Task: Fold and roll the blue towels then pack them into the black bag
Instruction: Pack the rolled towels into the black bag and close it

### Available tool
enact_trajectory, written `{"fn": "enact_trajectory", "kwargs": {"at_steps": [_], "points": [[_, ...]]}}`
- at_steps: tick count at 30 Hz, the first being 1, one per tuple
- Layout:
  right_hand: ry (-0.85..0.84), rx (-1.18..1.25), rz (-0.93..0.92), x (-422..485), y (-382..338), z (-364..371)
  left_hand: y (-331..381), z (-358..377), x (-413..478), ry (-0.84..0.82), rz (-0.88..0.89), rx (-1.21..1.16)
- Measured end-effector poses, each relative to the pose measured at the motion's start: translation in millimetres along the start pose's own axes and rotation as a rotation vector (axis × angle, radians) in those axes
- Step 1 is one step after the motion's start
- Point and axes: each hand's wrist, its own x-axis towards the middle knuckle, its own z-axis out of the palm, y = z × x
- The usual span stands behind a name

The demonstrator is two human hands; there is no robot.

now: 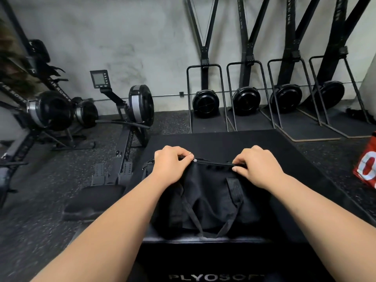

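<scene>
Black bag [207,196] sits on top of the plyo box [203,259], close to its front edge, with the carry straps draped toward that edge. Left hand [171,165] pinches the zipper pull [193,159] at the bag's left end, fingers curled. Right hand [257,167] pinches the zipper seam [215,162] nearer the right end, probably to tension the fabric so the slider runs clean. The zipper looks closed between the hands. No blue towels in view, and it cannot be told whether any are inside or whether this is opening or closing. Rowing machines [130,106] stand on the floor at left.
</scene>
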Motion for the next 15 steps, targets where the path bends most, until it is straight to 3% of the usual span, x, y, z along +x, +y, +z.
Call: {"fn": "enact_trajectory", "kwargs": {"at_steps": [4,15], "points": [[-0.022,0.142,-0.104,16,-49,-3,2,-3,-4,-0.003,-0.021,-0.02],[0.091,-0.003,-0.089,34,-69,9,-51,-47,-16,0.088,-0.228,-0.029]]}}
